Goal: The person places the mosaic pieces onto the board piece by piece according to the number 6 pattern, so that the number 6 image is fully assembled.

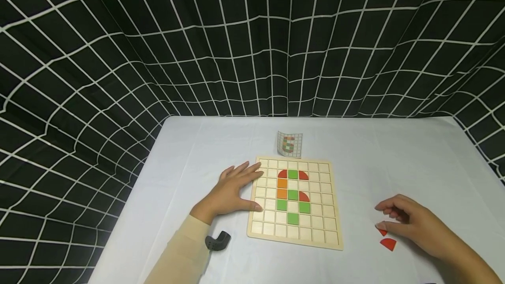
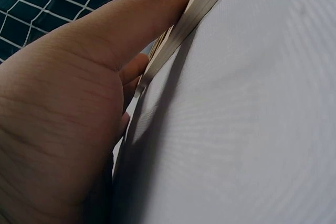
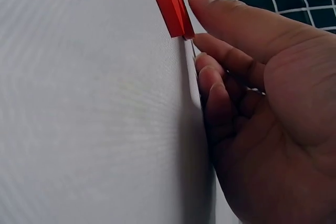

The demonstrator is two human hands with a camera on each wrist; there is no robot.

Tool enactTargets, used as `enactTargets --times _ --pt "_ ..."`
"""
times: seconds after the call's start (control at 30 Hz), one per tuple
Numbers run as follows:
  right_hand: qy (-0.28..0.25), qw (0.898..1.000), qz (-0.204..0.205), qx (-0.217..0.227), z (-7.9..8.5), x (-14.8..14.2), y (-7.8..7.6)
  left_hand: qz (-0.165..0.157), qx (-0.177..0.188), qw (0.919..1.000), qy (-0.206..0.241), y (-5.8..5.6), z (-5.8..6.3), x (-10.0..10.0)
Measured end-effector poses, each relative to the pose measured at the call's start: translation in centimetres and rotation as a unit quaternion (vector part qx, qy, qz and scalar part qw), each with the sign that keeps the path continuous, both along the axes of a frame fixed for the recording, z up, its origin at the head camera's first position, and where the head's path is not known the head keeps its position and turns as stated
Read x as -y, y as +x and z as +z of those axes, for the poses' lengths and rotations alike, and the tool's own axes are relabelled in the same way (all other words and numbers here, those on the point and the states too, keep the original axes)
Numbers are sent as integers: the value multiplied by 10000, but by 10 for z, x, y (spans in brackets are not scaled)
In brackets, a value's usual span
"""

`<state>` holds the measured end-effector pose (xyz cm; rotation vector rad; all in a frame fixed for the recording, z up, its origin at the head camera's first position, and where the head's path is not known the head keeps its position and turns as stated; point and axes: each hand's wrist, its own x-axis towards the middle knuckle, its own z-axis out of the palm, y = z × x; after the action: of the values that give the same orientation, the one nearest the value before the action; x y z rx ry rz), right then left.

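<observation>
A wooden grid board lies on the table. Red quarter-circle, green square and orange square tiles sit in several of its cells. Along its left edge rests my left hand, fingers spread, with fingertips and thumb at the rim. To the right of the board, my right hand is low over the table, thumb and forefinger apart. A red quarter-circle tile shows partly from under its thumb, and a second red quarter-circle tile lies just nearer. The right wrist view has the red tiles beside the thumb tip.
Behind the board stands a small curled pattern card with a coloured grid figure. A black curved object is by the left sleeve. White cloth covers the table, and dark grid-patterned curtains enclose its back and sides.
</observation>
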<state>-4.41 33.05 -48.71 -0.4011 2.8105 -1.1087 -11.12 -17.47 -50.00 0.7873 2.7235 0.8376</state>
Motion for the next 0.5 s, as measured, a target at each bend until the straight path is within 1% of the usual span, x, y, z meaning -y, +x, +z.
enactTargets --times 0.13,0.37,0.5 --pt "-49 10000 42 -66 0 -1 1 3 -22 10000 15 0 0 0" --pt "138 9999 -87 24 0 1 1 22 -10 10000 4 0 -1 1" --pt "81 10000 -18 -26 0 -1 1 7 -4 10000 25 0 -1 0"
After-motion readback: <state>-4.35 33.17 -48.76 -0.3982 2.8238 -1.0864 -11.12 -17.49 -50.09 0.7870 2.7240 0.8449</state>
